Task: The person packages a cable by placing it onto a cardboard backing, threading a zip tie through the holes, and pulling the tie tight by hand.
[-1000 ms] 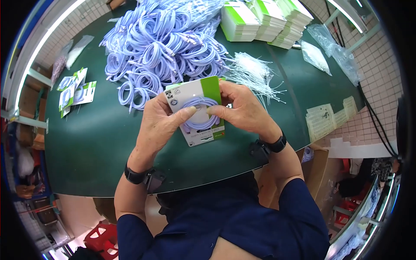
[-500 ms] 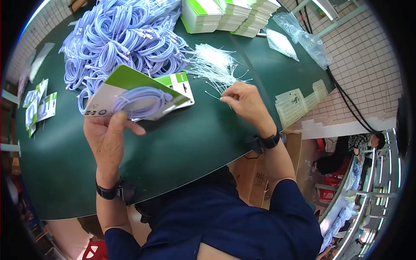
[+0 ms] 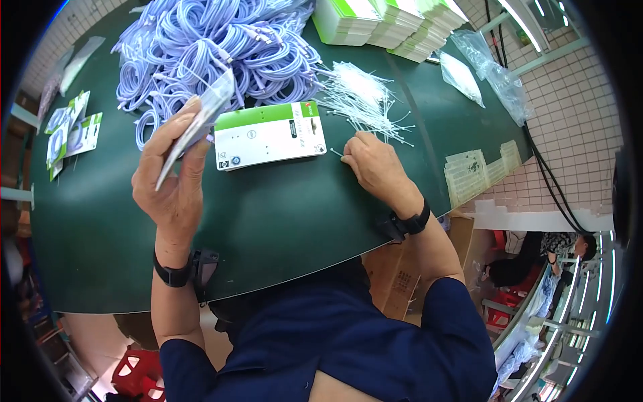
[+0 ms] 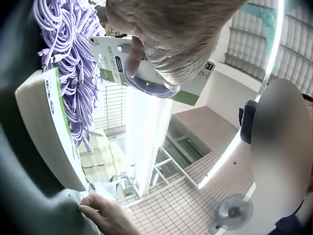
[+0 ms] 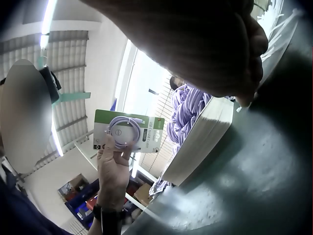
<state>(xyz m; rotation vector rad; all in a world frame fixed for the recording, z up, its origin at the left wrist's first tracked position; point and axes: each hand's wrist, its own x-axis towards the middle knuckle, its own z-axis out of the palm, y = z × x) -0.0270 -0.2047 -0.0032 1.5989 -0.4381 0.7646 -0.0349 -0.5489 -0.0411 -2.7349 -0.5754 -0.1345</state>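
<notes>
My left hand [image 3: 167,194] is raised over the left of the table and grips a white-and-green packaging card [image 5: 104,129] between thumb and fingers. A coiled lilac USB cable [image 5: 139,129] lies against the card's face. The head view shows this card nearly edge-on. My right hand [image 3: 376,167] is low at the tabletop with curled fingers, pinching a white cable tie [image 3: 335,152] whose end pokes out at the fingertips. Between the hands lies a stack of blank cards [image 3: 268,137], green along the far edge.
A big heap of lilac cables [image 3: 207,33] covers the back of the green table [image 3: 281,214]. Loose white cable ties [image 3: 362,94] lie right of it, behind my right hand. Card stacks [image 3: 345,23] stand at the back; several carded cables [image 3: 74,137] lie far left.
Both hands held the carded cable; the right hand let go and moved right to the cable ties. The left hand carried the card left and turned it edge-on, uncovering the card stack.
</notes>
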